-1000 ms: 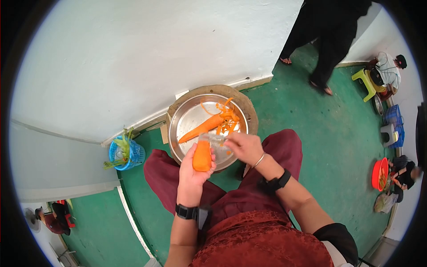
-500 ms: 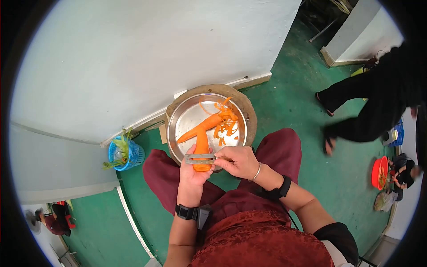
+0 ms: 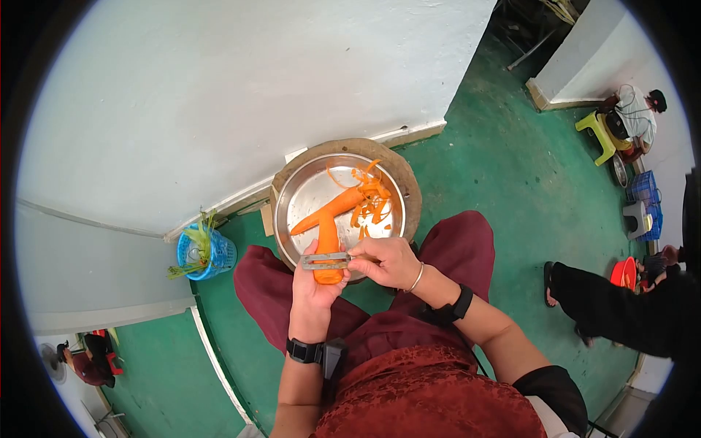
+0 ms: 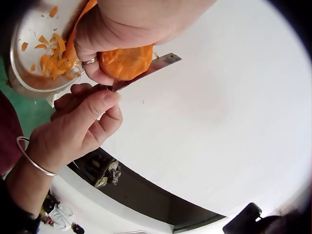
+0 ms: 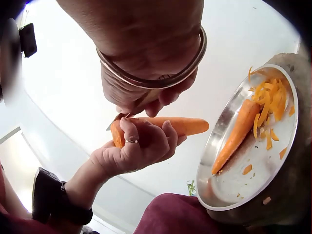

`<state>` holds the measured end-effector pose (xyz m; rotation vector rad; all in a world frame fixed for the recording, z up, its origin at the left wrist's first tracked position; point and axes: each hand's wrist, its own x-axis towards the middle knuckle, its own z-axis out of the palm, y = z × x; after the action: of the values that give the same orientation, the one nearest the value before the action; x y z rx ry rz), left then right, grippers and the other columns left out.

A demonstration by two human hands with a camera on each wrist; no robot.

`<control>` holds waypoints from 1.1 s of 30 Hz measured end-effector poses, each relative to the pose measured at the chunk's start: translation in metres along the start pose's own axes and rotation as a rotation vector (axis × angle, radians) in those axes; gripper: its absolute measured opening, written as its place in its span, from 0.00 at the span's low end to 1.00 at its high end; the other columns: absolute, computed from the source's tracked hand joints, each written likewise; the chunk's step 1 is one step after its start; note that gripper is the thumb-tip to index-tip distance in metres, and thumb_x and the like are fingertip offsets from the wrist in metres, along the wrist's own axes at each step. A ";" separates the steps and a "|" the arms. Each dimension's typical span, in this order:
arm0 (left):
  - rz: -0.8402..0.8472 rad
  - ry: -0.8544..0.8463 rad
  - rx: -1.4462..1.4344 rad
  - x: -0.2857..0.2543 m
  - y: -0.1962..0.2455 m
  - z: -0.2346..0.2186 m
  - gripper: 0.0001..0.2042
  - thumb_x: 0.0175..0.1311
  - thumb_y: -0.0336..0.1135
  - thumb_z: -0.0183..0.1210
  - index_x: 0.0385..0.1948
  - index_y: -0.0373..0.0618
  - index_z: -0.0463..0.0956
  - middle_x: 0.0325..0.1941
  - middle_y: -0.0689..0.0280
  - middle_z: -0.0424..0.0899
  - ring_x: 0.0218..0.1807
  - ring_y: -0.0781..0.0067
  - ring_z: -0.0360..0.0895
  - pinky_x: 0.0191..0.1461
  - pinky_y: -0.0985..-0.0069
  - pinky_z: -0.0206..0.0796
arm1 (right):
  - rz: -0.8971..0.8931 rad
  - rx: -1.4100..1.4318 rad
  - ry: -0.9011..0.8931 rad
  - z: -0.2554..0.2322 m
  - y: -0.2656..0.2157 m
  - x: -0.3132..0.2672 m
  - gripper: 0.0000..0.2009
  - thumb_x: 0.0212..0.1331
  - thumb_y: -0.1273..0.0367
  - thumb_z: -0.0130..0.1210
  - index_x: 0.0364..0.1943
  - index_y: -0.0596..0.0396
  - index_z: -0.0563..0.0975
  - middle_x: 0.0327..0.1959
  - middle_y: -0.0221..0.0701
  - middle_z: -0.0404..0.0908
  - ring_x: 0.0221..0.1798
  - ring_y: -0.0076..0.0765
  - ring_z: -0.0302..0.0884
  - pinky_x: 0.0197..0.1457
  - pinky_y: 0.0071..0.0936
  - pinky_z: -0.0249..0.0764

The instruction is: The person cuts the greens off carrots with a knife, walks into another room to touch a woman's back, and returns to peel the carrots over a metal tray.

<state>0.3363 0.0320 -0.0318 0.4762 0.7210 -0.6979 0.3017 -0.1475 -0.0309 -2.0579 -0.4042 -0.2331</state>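
My left hand (image 3: 312, 294) grips a peeled-looking orange carrot (image 3: 328, 235), its blunt end toward me and its tapered end over the bowl. In my right hand (image 3: 392, 261), thumb and fingers pinch the handle of a flat metal peeler (image 3: 325, 257). The peeler lies crosswise over the carrot near its thick end; in the left wrist view its blade (image 4: 165, 60) sticks out past the cut end. Below, a round steel bowl (image 3: 301, 196) holds a second carrot (image 5: 240, 127) and a heap of curled orange peelings (image 5: 275, 100).
The bowl sits on a round wooden block (image 3: 411, 191) against the white wall (image 3: 241, 95). A blue basket (image 3: 223, 255) with green stalks stands at the left. Several people are in the room; one in black trousers (image 3: 606, 303) is at the right, near a red basin (image 3: 623, 272).
The peeler has come from the carrot's far end to its thick near end. The carrot has tipped, showing its length. A person in black has walked from the top right to the lower right.
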 end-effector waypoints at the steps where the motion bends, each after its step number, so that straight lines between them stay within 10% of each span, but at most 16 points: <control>1: 0.001 -0.014 0.006 0.000 0.000 -0.003 0.17 0.63 0.48 0.48 0.45 0.46 0.70 0.38 0.59 0.78 0.34 0.61 0.74 0.29 0.68 0.67 | 0.000 -0.012 -0.011 0.000 0.001 0.000 0.09 0.54 0.61 0.57 0.32 0.50 0.76 0.23 0.29 0.79 0.25 0.37 0.79 0.26 0.29 0.71; 13: 0.014 -0.049 0.056 -0.006 -0.001 -0.008 0.16 0.66 0.46 0.45 0.45 0.45 0.70 0.36 0.58 0.78 0.29 0.61 0.74 0.25 0.68 0.69 | 0.062 -0.060 0.056 0.006 0.027 -0.001 0.10 0.54 0.59 0.57 0.33 0.46 0.75 0.21 0.31 0.78 0.25 0.39 0.78 0.26 0.31 0.72; 19: -0.069 -0.157 0.081 -0.022 -0.004 0.000 0.16 0.66 0.45 0.45 0.47 0.44 0.69 0.37 0.58 0.78 0.29 0.63 0.74 0.27 0.69 0.69 | 0.419 -0.208 0.116 -0.007 0.066 -0.004 0.10 0.56 0.57 0.55 0.33 0.46 0.74 0.21 0.31 0.78 0.26 0.40 0.78 0.28 0.32 0.72; 33: -0.016 -0.007 0.082 -0.015 -0.004 -0.005 0.17 0.65 0.45 0.42 0.46 0.43 0.69 0.36 0.57 0.78 0.31 0.60 0.75 0.27 0.69 0.71 | 0.112 0.004 0.020 -0.008 0.008 -0.007 0.11 0.54 0.59 0.58 0.33 0.49 0.75 0.21 0.31 0.78 0.23 0.37 0.78 0.25 0.29 0.71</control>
<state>0.3232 0.0383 -0.0245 0.5431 0.6917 -0.7463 0.2981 -0.1592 -0.0355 -2.0655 -0.2757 -0.1855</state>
